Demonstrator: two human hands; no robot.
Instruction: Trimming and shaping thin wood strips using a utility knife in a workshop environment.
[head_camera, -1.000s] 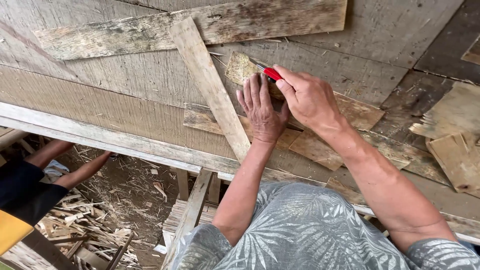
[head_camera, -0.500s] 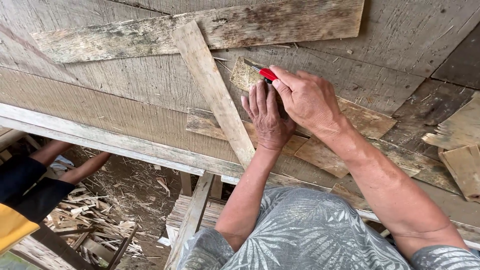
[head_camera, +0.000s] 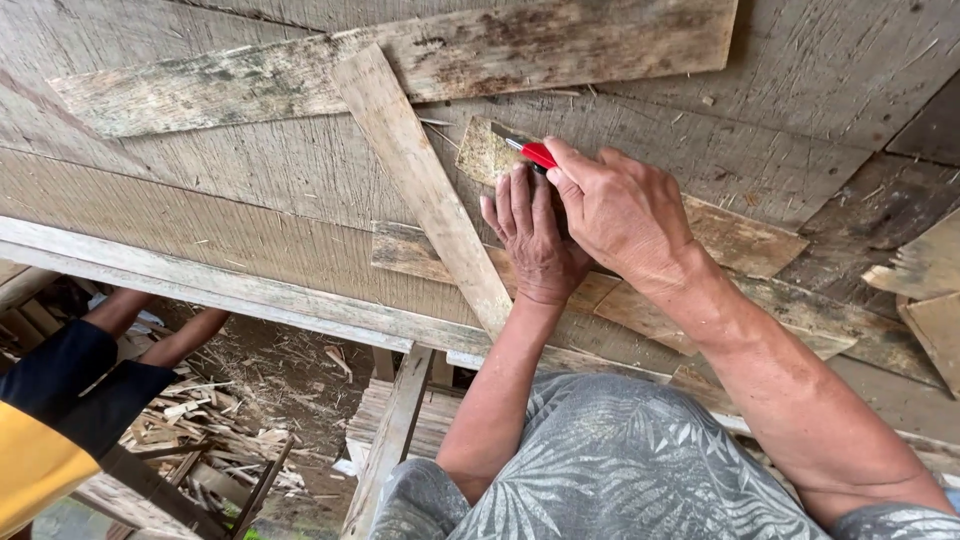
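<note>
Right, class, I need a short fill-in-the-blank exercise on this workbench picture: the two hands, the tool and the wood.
1. The right hand grips a cutter with a ____ handle.
2. The left hand lies palm down, pressing on a thin piece of ____.
3. The cutter points at a small veneer piece lying just to the ____ of the long diagonal slat in the picture.
4. Another person's arm shows at the lower ____ of the picture.

Missing words: red; wood; right; left
</note>
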